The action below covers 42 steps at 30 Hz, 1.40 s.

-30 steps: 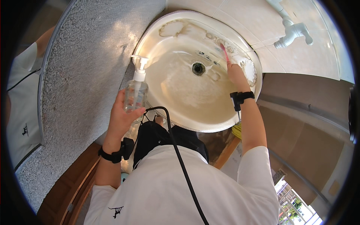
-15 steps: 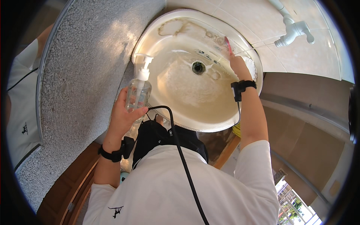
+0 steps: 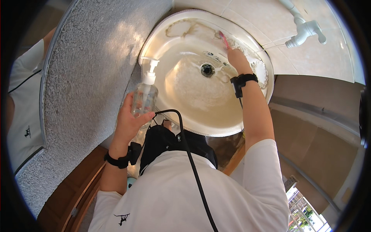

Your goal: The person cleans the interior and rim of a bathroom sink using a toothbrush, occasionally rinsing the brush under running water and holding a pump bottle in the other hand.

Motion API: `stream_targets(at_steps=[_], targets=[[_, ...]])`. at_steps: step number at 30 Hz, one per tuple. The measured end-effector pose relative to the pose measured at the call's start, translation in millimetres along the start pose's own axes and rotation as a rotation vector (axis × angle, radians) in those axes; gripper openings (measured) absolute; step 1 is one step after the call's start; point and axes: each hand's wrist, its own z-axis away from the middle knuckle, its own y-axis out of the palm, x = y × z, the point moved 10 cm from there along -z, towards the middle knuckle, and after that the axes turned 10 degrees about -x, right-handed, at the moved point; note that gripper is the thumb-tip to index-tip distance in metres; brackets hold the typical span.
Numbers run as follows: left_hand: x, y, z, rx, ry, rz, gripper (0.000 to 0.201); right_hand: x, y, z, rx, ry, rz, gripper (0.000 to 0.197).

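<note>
My left hand (image 3: 129, 120) is wrapped round a clear pump bottle (image 3: 144, 99) with a white pump top, held upright beside the sink's left rim. My right hand (image 3: 238, 61) reaches over the right side of the off-white sink (image 3: 177, 96) and grips a slim pink toothbrush (image 3: 223, 39). Its far end is at the stained back ledge of the sink; the bristles are too small to make out. Brown stains and whitish patches mark the ledge. Dark marks lie beside the round drain (image 3: 207, 70).
A pale plastic tap (image 3: 305, 34) juts from the tiled wall (image 3: 259, 19) at the right, with a thin line running from it toward the sink. A rough grey wall (image 3: 89, 77) with a mirror (image 3: 25, 112) stands close at left. A black cable (image 3: 189, 154) hangs before my shirt.
My right hand has moved left and slightly farther back along the sink's back ledge with the toothbrush. My left hand still holds the pump bottle in about the same place.
</note>
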Motion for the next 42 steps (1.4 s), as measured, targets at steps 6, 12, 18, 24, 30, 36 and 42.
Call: stream_targets(at_steps=[6,12,18,24,30,36,42], targets=[[-1,0,-2,0.005,0.048,0.072,0.065,16,-21,38,-0.012,-0.094,0.084,0.049],[-3,5,-3,0.022,0.026,0.054,0.065,-2,-30,30,-0.065,-0.022,-0.094,0.050],[-4,6,-3,0.029,0.018,0.067,0.065,-67,-20,38,0.070,0.362,-0.285,0.064],[-2,9,-5,0.035,0.008,0.061,0.064,-69,-8,48,0.049,0.131,-0.062,0.064],[-14,12,-7,0.029,0.063,0.103,0.059,-61,-15,49,-0.083,0.027,-0.065,0.062],[-13,14,-9,0.061,0.075,0.042,0.058,-109,-18,46,-0.043,0.277,-0.263,0.063],[-12,12,-9,0.041,0.069,0.035,0.059,-89,-31,54,-0.142,0.132,-0.120,0.064]])
